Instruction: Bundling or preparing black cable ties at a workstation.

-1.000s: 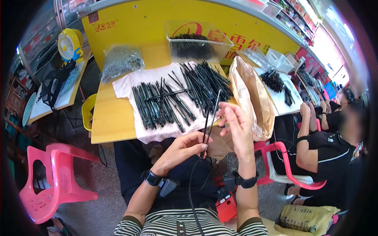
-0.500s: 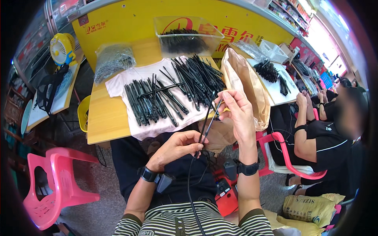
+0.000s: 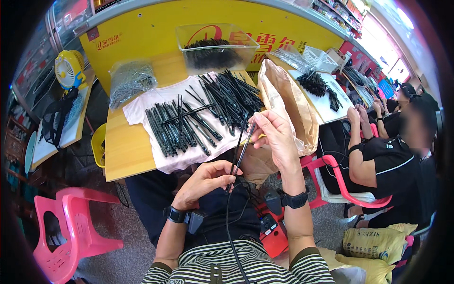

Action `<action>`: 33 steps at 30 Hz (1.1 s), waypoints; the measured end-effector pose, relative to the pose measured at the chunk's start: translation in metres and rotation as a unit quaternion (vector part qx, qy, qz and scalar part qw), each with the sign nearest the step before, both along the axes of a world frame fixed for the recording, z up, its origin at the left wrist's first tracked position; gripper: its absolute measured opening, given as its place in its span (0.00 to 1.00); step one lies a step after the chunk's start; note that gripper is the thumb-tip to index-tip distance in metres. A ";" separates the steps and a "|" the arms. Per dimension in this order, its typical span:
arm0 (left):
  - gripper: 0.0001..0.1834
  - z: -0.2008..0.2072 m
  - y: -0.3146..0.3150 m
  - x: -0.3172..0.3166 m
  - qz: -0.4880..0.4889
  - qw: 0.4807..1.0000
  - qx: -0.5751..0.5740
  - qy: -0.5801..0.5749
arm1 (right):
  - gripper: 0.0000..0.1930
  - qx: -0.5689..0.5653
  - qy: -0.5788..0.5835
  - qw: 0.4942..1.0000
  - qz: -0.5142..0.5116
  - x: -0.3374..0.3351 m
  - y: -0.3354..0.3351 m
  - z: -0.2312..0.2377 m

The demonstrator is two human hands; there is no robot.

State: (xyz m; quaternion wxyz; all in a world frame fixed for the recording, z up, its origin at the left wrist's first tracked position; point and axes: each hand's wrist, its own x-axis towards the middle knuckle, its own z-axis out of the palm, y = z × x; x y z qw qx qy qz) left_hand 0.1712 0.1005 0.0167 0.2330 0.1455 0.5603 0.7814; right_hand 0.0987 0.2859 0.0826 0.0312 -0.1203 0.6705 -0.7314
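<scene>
In front of my lap I hold thin black sticks point(image 3: 244, 147) between both hands. My left hand point(image 3: 204, 183) pinches their lower part with thumb and fingers. My right hand point(image 3: 275, 135) grips the upper end of one between thumb and fingertips. A black cord point(image 3: 228, 222) rises from my lap to my left fingers; what it joins is hidden. Just beyond, a spread of long black sticks point(image 3: 182, 125) lies on a pale pink cloth point(image 3: 170, 163), with a denser pile point(image 3: 230, 99) to its right. A few sticks lie crosswise over the others.
A clear bin point(image 3: 217, 54) of dark pieces and a clear bag point(image 3: 132, 83) stand at the table's point(image 3: 127, 151) back. A brown paper bag point(image 3: 302, 123) stands on the right. Pink chairs point(image 3: 75, 227) flank me; a person in black point(image 3: 388, 165) sits at right.
The view has shifted slightly. Both hands keep their hold on the sticks, and my right fingertips sit a little lower, closer to my left hand.
</scene>
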 end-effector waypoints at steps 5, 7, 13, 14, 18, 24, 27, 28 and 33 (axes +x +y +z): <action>0.10 -0.002 0.001 -0.001 -0.002 1.000 0.024 -0.017 | 0.10 -0.006 0.014 0.999 -0.041 0.005 0.001 -0.002; 0.10 -0.004 0.002 -0.002 -0.006 1.000 0.016 -0.016 | 0.10 -0.014 0.014 0.998 -0.056 0.007 0.005 -0.002; 0.10 -0.005 -0.003 -0.005 0.023 0.999 0.032 0.018 | 0.12 0.042 -0.015 0.990 -0.132 0.017 0.022 -0.009; 0.10 -0.005 -0.005 -0.004 0.056 0.998 0.018 0.015 | 0.12 0.043 -0.004 0.992 -0.122 0.021 0.026 -0.012; 0.08 0.000 -0.014 -0.008 0.133 0.990 0.030 0.025 | 0.11 0.058 0.001 0.988 -0.142 0.033 0.044 -0.025; 0.09 0.004 -0.016 -0.018 0.181 0.980 0.064 0.051 | 0.10 0.014 -0.040 0.976 -0.212 0.046 0.069 -0.041; 0.14 0.000 -0.013 -0.019 0.183 0.980 0.071 0.043 | 0.10 0.009 -0.052 0.973 -0.225 0.052 0.077 -0.052; 0.14 -0.001 -0.012 -0.020 0.192 0.978 0.064 0.042 | 0.11 0.006 -0.067 0.967 -0.244 0.053 0.078 -0.055; 0.10 -0.009 -0.006 -0.020 0.172 0.983 0.055 0.028 | 0.11 0.015 -0.081 0.967 -0.242 0.052 0.073 -0.067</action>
